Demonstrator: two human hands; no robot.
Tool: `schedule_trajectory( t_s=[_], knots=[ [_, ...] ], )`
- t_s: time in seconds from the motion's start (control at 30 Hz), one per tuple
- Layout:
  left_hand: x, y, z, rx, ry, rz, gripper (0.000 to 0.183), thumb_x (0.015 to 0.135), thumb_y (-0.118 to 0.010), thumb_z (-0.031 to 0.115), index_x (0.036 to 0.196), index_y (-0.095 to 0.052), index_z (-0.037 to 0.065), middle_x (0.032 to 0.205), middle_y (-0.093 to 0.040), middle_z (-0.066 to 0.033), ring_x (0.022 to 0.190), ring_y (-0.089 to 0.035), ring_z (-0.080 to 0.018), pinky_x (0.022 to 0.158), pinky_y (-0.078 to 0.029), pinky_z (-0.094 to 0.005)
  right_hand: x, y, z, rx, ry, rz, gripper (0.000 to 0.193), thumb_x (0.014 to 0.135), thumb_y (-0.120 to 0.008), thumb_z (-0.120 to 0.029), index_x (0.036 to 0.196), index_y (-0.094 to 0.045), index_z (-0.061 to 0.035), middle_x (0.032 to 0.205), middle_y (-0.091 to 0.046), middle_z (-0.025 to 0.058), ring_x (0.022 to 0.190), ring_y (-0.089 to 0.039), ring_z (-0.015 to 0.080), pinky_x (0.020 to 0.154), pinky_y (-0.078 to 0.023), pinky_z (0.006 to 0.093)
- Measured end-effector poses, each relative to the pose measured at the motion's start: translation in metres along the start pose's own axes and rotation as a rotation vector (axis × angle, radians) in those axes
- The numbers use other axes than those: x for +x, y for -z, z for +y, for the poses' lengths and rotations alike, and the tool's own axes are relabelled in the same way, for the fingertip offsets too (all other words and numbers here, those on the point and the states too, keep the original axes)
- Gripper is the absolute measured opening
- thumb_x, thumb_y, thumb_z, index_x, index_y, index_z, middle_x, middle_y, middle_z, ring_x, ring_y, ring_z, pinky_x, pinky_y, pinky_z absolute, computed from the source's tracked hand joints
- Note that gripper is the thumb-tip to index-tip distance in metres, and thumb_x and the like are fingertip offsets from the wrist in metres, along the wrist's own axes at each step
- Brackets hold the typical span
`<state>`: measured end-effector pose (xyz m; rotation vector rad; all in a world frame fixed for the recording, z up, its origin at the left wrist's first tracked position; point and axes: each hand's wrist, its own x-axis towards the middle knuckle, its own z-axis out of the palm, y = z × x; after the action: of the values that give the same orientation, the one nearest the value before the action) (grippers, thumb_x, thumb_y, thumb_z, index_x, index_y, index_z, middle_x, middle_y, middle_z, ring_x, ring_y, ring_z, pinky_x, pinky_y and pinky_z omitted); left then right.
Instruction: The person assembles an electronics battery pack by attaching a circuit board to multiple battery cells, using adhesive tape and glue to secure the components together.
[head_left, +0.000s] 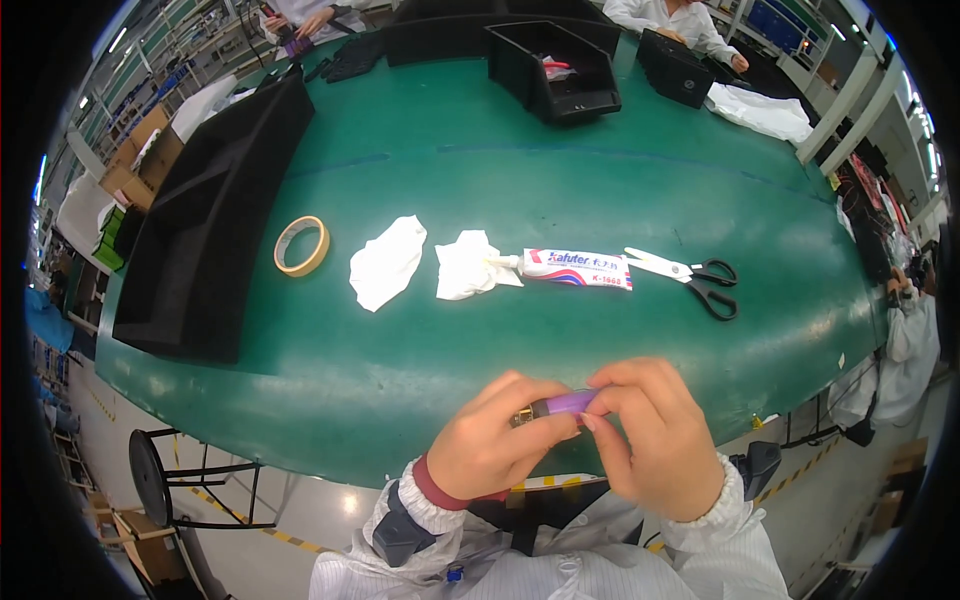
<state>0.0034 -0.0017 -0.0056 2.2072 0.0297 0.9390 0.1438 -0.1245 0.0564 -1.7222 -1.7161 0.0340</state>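
And there it was, the purple piece (572,402), held close before you, over the near edge of the green table (560,180)! Your left hand (490,437) gripped it between thumb and fingers, its gold-coloured end poking out past them, probably to steady the body. Your right hand (650,430) was closed on the other end in a fingertip pinch, seemingly for fine control, though what lay beneath those tips you hid from view. Beyond, the white tube (580,268) lay sideways, nozzle on a crumpled tissue (465,272), perhaps to keep drips off the surface. A second tissue (388,262) sat just beside, handy for wiping, you'd think. The scissors (722,300) lay right of the tube, black handles turned away from it, and the tape roll (322,247) rested farther left, apparently parked out of your way.
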Motion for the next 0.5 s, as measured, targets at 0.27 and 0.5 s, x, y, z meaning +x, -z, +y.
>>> schedule_trajectory(
  t_s=[0.27, 0.5],
  knots=[
    [0.001, -0.006, -0.002, 0.036, -0.044, 0.061, 0.021, 0.068, -0.074, 0.000, 0.088, -0.069, 0.006, 0.101, -0.064, -0.0120, 0.072, -0.058, -0.0241, 0.060, -0.048, -0.0306, -0.009, 0.000, 0.005, 0.157, -0.119, -0.031, 0.018, 0.077, -0.065, 0.005, 0.089, -0.053, 0.0003, 0.103, -0.057, 0.0152, 0.086, -0.059, 0.0317, 0.071, -0.051, 0.0358],
    [-0.001, -0.010, 0.000, 0.024, -0.060, 0.112, 0.022, 0.065, -0.077, -0.003, 0.084, -0.069, 0.004, 0.104, -0.068, -0.0099, 0.072, -0.061, -0.0241, 0.062, -0.050, -0.0302, -0.011, 0.000, 0.012, 0.205, -0.087, -0.055, 0.019, 0.076, -0.066, 0.005, 0.089, -0.054, -0.0001, 0.103, -0.058, 0.0149, 0.085, -0.061, 0.0302, 0.069, -0.052, 0.0342]
  ],
)
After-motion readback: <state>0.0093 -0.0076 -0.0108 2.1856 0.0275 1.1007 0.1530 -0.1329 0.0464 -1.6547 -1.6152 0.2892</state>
